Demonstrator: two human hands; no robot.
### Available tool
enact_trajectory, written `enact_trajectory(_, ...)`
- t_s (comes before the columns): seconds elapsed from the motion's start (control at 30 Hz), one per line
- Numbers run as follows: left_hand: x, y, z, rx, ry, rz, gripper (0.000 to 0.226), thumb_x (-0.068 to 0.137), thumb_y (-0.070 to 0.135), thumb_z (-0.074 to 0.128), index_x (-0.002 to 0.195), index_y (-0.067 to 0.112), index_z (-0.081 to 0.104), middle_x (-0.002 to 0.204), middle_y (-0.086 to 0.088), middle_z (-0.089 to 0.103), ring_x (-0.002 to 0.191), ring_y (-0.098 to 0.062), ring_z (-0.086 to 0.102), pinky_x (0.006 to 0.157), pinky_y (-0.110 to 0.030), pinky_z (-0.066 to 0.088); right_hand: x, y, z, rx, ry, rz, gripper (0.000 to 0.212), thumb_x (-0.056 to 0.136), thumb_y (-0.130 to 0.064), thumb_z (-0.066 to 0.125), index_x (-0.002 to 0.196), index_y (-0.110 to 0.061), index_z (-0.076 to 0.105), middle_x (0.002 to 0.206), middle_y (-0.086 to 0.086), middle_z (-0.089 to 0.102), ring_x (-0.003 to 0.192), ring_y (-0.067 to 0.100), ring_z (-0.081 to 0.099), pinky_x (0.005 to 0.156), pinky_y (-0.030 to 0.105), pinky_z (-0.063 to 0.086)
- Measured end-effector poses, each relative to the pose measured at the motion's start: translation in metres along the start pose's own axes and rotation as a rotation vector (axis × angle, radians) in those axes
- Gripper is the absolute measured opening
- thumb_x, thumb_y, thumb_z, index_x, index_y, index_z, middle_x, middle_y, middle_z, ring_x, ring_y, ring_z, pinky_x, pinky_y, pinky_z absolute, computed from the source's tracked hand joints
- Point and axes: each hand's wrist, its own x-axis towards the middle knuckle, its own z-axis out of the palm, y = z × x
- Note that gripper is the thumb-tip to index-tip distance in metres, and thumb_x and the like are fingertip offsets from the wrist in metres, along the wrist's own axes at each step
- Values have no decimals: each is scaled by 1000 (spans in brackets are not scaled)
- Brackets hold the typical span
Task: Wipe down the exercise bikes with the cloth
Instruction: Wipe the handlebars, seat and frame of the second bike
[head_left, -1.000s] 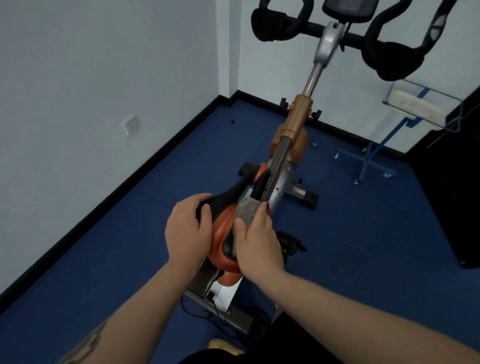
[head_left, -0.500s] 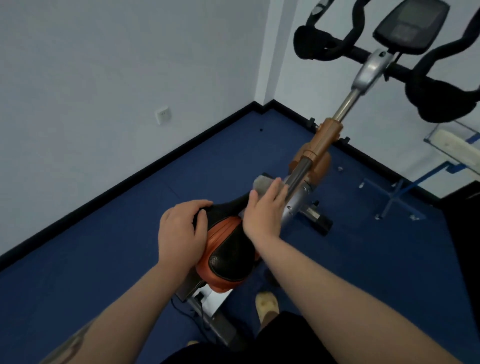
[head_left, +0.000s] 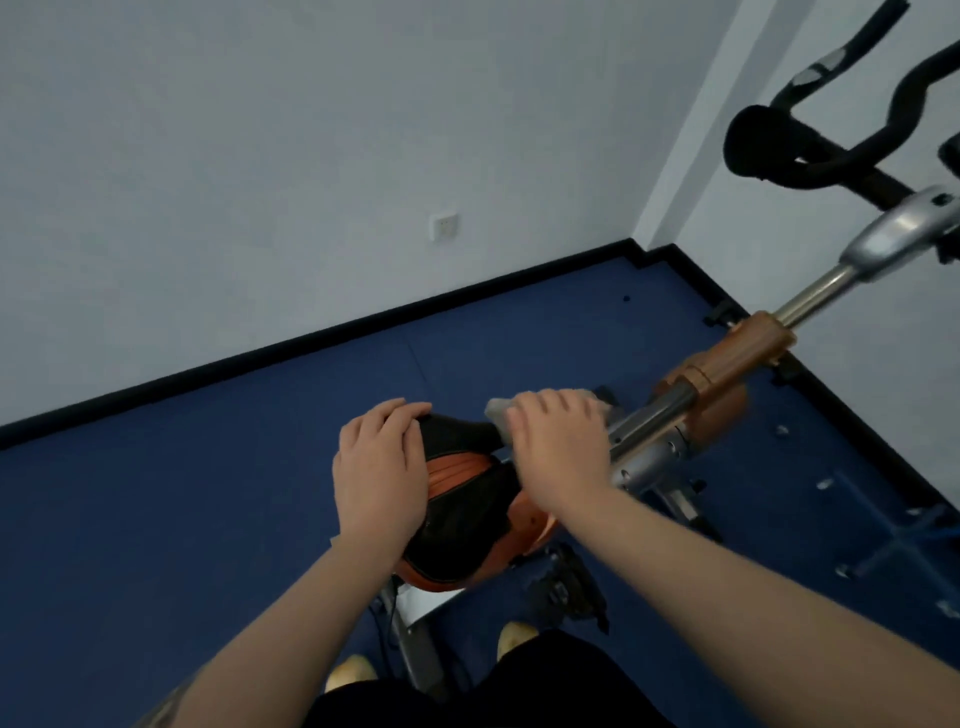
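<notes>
An exercise bike stands below me, with a black and orange saddle (head_left: 467, 514), a silver and orange frame post (head_left: 727, 364) and black handlebars (head_left: 789, 150) at the upper right. My left hand (head_left: 376, 478) rests on the saddle's left side, its fingers curled over the edge. My right hand (head_left: 558, 447) presses a grey cloth (head_left: 498, 408) against the nose of the saddle, near the silver frame tube. Only the cloth's edges show past my fingers.
Blue floor mats (head_left: 208, 519) surround the bike. White walls with a black baseboard (head_left: 260, 358) close off the corner behind it, and a wall socket (head_left: 443, 226) sits low on the left wall. My yellow shoes (head_left: 514, 636) stand beside the bike's rear base.
My right hand has moved with the cloth from the frame tube leftward onto the saddle's nose. My view has swung left, shifting the bike to the right. My left hand stays on the saddle.
</notes>
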Motion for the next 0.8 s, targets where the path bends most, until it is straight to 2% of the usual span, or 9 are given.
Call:
enact_trajectory(0.07,0,-2,0,6,15,-1,34,103,26,38,124,29,64,135,8,56,128,-16,40,101,-32,32,-12,-28,5,91,43,-185,42,98,-39,29,120,-22,61,110,-1,65,103,24,56,94,41,38)
enact_trajectory(0.17,-2,-3,-2,-13,-19,6,36,103,29,37,130,28,60,142,7,51,133,-15,37,108,-35,31,4,1,-3,101,-31,-391,45,100,-42,28,130,-24,55,118,-4,64,106,20,57,96,38,38)
enact_trajectory(0.3,-19,-5,-3,-70,-37,-42,46,102,40,40,147,32,40,158,9,27,144,-12,20,116,-39,24,12,46,-5,14,-14,-296,39,102,-37,26,104,-21,61,94,-3,65,87,23,58,77,38,40)
enact_trajectory(0.4,-38,-7,1,-181,-17,-92,62,95,50,49,152,39,27,161,19,12,145,-5,12,115,-42,24,13,14,-5,-19,7,-288,38,101,-33,28,86,-18,60,79,1,66,71,28,62,64,37,40)
enact_trajectory(0.47,-49,-8,2,-256,-2,-114,68,91,52,55,150,47,21,160,26,6,141,2,10,115,-45,25,25,-16,-3,7,-55,-416,32,103,-33,31,96,-18,58,88,3,66,74,29,64,60,36,37)
enact_trajectory(0.53,-59,-10,0,-324,-17,-125,73,86,60,56,145,57,14,158,31,1,140,5,9,118,-46,25,45,-41,-1,127,-206,-402,37,104,-41,23,109,-22,54,99,4,67,86,30,64,63,36,36)
enact_trajectory(0.6,-69,-14,-1,-390,-46,-144,82,77,69,55,144,61,8,157,34,-3,143,3,10,119,-45,25,53,-45,0,243,-314,-442,43,103,-49,18,125,-28,49,116,2,65,101,27,62,71,37,40)
enact_trajectory(0.7,-79,-17,0,-470,-71,-167,93,77,70,63,147,60,3,157,35,-2,145,0,12,119,-45,28,41,-14,-5,315,-298,-716,49,102,-50,23,149,-38,23,150,-12,41,125,17,51,92,39,46)
enact_trajectory(0.8,-79,-14,1,-587,-81,-201,96,77,60,72,141,67,2,156,31,7,143,-2,22,116,-43,35,53,13,-8,245,-422,-664,48,103,-48,24,150,-39,21,147,-5,47,120,19,54,89,38,47)
